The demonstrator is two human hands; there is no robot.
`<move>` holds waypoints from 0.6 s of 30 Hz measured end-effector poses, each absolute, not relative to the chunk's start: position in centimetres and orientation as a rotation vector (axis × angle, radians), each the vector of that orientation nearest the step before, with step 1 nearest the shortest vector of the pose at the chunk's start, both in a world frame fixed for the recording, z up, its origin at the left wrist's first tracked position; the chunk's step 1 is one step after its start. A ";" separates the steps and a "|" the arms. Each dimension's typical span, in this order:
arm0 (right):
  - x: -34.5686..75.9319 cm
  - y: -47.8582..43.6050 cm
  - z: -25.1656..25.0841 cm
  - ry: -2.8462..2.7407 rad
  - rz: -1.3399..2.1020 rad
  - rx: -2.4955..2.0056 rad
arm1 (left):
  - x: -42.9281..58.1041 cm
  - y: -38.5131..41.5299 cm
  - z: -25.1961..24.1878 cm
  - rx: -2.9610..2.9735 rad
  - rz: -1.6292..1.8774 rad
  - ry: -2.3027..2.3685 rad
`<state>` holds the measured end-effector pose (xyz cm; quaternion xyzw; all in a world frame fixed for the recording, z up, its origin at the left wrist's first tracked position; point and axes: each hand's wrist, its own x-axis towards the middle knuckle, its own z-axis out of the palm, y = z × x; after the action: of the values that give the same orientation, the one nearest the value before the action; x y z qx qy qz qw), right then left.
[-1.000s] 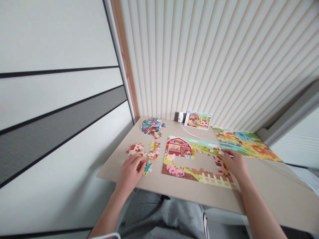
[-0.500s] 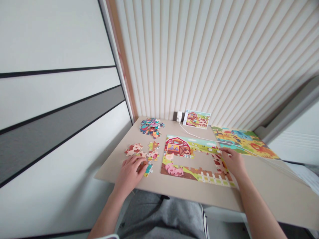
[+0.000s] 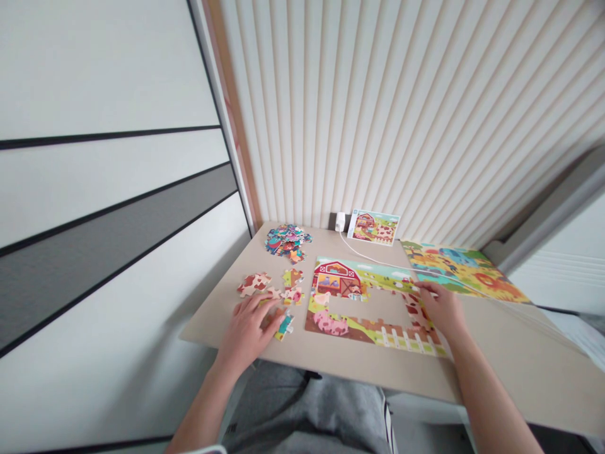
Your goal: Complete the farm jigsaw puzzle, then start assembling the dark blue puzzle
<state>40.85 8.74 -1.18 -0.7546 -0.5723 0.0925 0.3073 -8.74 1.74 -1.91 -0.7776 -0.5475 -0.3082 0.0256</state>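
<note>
A: How does the teal piece (image 3: pixel 285 325) handle?

B: Probably light, stiff card. Not slippery, but the tabs could crease. Pinch opposite edges, stay off tabs.

A: Where is it?

B: On the bench (image 3: pixel 316 353), right at the left hand's (image 3: pixel 246 331) thumb, partly covered by it. Cow pieces (image 3: pixel 254 284) lie just beyond those fingers.

A: Fingers?

B: Left thumb and index look slightly parted; can't tell if they grip anything. Right hand (image 3: pixel 442 309) has bent fingers at the puzzle's (image 3: pixel 373 326) right edge, near its far corner. Can't tell if they pinch it.
</note>
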 end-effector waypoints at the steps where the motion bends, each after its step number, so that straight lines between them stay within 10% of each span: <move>1: 40.9 8.8 -1.2 -1.514 0.248 -1.997 | -8.8 1.8 -2.0 -2.361 -1.008 -1.701; 18: 40.9 8.8 -1.3 -1.529 0.227 -1.935 | -9.7 2.2 -3.6 -1.924 -1.046 -2.009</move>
<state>40.88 8.81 -1.33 -0.7384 -0.5836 0.0866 0.3267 -9.69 2.19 -3.64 -0.6451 -0.6735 -0.3507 0.0847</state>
